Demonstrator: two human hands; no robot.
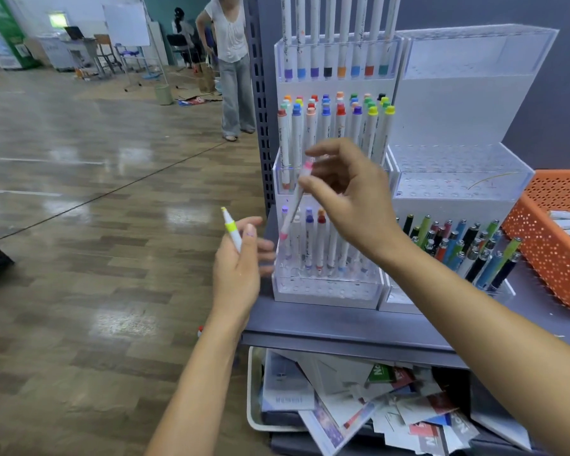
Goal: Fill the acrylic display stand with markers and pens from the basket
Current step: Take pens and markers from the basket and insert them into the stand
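Only legible bit: partial white "No…" on green printed card (380, 372) in white plastic bin (251, 390) under the shelf. Print on white marker barrels (284, 139) too small to read.

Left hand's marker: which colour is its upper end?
The marker is yellow-green there; head view.

On the shelf (310, 320) we find the left stand (326, 299) with markers (324, 126) in every tier; the right stand (461, 185) touches it, pens (458, 245) in its lowest tier; the basket (547, 255) sits right of both; a bin (254, 406) of papers (359, 406) lies beneath the shelf.
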